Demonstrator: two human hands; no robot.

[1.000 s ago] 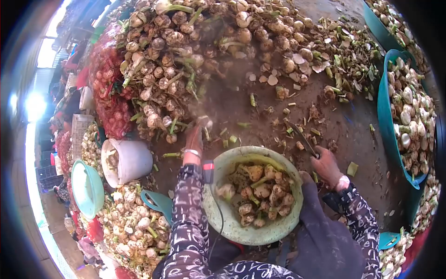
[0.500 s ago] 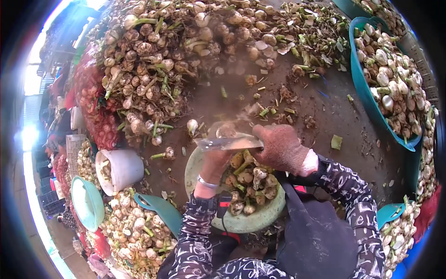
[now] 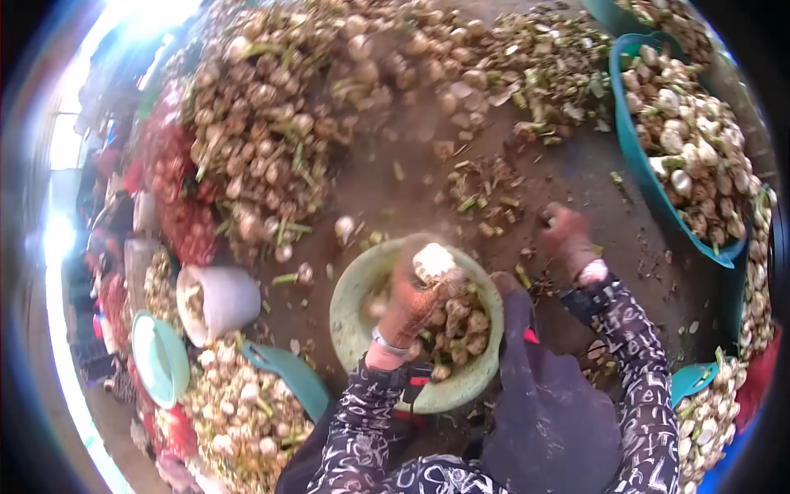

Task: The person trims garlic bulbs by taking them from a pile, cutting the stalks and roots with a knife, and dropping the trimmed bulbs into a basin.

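My left hand [image 3: 405,309] is closed around a garlic bulb [image 3: 434,263], its bright white face turned up, above a pale green basin [image 3: 349,333]. Several garlic bulbs [image 3: 461,328] with short green stems lie in the basin, partly hidden by that hand. To the right of the basin, over the dirty floor, is my gloved right hand [image 3: 568,240], blurred, with its fingers curled. The knife seen in it half a second ago does not show clearly now; no blade lies on the floor around it.
A large heap of untrimmed garlic [image 3: 271,123] spreads across the far left, beside a red net sack [image 3: 177,198]. At right stands a teal tub [image 3: 623,123] full of garlic. A white bucket [image 3: 234,300] lies tipped at left. Stem scraps [image 3: 485,189] litter the floor [image 3: 609,206].
My right hand has moved right, away from the basin and my left hand. My left hand has turned the garlic bulb so that its white face shows; the knife blade has gone from sight.
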